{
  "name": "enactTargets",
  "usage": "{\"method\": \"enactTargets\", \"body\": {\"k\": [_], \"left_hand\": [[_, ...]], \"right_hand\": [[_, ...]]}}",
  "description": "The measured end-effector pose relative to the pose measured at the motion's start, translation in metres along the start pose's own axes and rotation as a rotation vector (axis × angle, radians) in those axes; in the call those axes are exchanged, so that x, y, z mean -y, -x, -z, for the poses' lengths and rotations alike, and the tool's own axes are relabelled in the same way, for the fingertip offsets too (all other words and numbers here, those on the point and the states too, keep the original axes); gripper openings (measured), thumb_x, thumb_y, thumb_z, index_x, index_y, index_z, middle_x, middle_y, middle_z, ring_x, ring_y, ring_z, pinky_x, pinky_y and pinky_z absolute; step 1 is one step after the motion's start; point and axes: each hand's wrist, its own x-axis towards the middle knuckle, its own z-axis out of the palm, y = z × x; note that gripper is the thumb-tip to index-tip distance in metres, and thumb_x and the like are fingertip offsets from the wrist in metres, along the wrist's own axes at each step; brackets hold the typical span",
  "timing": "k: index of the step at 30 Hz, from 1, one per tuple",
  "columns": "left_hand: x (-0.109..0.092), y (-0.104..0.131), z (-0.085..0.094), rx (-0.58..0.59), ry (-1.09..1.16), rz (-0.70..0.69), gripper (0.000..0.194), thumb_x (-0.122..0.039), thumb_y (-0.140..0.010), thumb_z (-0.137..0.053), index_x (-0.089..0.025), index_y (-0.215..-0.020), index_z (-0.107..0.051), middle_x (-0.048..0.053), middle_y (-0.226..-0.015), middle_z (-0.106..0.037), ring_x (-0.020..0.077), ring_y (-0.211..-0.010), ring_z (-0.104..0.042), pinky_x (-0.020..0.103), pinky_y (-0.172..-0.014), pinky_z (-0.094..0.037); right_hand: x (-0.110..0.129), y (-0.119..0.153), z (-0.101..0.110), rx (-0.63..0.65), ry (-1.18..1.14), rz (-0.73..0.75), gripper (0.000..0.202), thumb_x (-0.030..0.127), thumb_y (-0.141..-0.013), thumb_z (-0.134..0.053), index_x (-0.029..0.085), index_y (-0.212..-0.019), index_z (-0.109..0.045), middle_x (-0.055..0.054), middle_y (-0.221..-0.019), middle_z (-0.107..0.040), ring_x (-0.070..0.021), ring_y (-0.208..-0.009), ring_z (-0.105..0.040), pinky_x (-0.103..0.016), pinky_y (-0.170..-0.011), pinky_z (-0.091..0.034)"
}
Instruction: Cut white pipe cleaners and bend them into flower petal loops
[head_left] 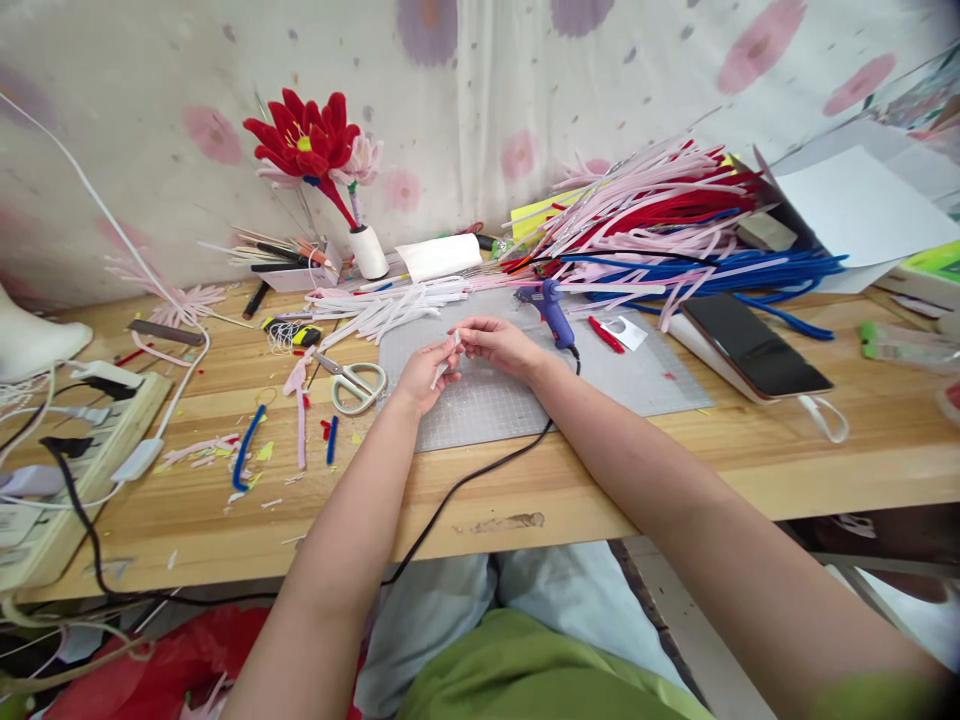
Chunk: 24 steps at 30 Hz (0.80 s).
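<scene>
Over the grey cutting mat (480, 425), my left hand (426, 378) is closed on a short white pipe cleaner (439, 374), whose end sticks out below the fingers. My right hand (499, 345) meets it from the right, thumb and fingertips pinching the upper end of the same white piece. Left of my hands lie scissors (358, 388) with pale handles. A purple hot glue gun (553, 315) rests on the mat to the right, near a red tool (606, 335). Just behind my hands is a bunch of white pipe cleaners (405, 308).
A red flower (304, 140) stands in a white holder at the back. Pink, red and blue pipe cleaners (660, 210) pile up at the back right, behind a phone (754, 345). The black cord (450, 490) crosses the table's front edge. A power strip (82, 480) sits at left.
</scene>
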Motion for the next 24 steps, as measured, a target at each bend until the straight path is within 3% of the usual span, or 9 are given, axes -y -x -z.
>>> {"method": "enactTargets", "body": {"k": [4, 9, 24], "left_hand": [[-0.0004, 0.0013, -0.0019, 0.002, 0.002, 0.016, 0.021, -0.035, -0.070, -0.066, -0.014, -0.073, -0.061, -0.005, -0.055, -0.042, 0.0036, -0.051, -0.040, 0.014, -0.049, -0.040], [-0.0002, 0.0033, -0.0068, -0.076, -0.083, -0.046, 0.025, -0.037, -0.068, -0.068, -0.013, -0.072, -0.061, -0.004, -0.057, -0.044, 0.0047, -0.052, -0.041, 0.017, -0.049, -0.041], [0.0015, 0.0039, -0.0085, -0.042, -0.105, -0.071, 0.026, -0.039, -0.066, -0.069, -0.014, -0.073, -0.066, -0.003, -0.059, -0.048, 0.0054, -0.056, -0.046, 0.019, -0.055, -0.045]], "right_hand": [[-0.0016, -0.0016, -0.0022, -0.077, 0.043, 0.002, 0.033, 0.038, -0.055, -0.076, 0.014, -0.075, -0.065, 0.001, -0.064, -0.059, -0.0060, -0.057, -0.046, -0.021, -0.056, -0.036], [-0.0077, -0.0049, 0.0002, -0.140, 0.133, 0.058, 0.033, 0.042, -0.057, -0.074, 0.013, -0.071, -0.064, 0.003, -0.058, -0.056, -0.0058, -0.054, -0.041, -0.022, -0.054, -0.032], [-0.0046, -0.0048, 0.0041, -0.154, 0.185, 0.070, 0.032, 0.043, -0.057, -0.072, 0.014, -0.066, -0.063, 0.002, -0.055, -0.054, -0.0072, -0.053, -0.042, -0.023, -0.052, -0.030]]}}
